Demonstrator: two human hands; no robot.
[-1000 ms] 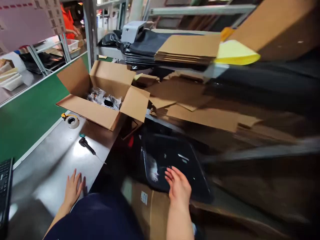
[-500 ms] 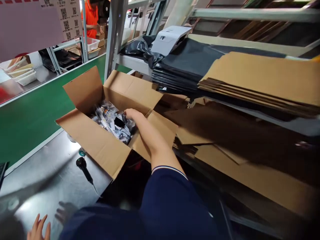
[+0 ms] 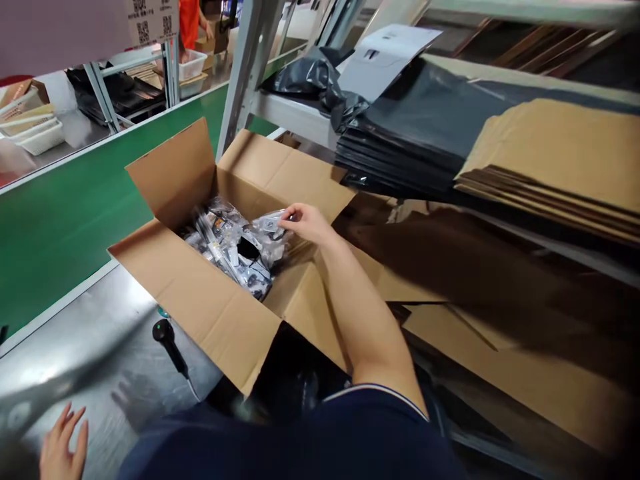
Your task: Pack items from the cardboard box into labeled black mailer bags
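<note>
An open cardboard box (image 3: 200,293) stands at the centre with its flaps spread outward. Inside lie several clear plastic packets (image 3: 230,243) with small dark and white items. Over the box's right side, my right hand (image 3: 307,223) pinches the edge of a clear plastic bag (image 3: 273,227); what the bag contains is hard to make out. At the lower left, my left hand (image 3: 64,443) hovers over or rests on the metal table, fingers apart, holding nothing. A black handheld scanner (image 3: 170,343) with a cable lies between that hand and the box.
A shelf at the right carries black plastic mailer bags (image 3: 400,147) and a stack of brown cardboard mailers (image 3: 560,153). Flat cardboard sheets (image 3: 475,333) lie below. A green partition (image 3: 75,213) runs behind the metal table (image 3: 100,347). Beyond it, a person in orange (image 3: 189,27) stands near white baskets.
My right hand has lifted from inside the box toward its right side, drawing up the clear bag. My left hand stays low at the left. The camera view has shifted slightly.
</note>
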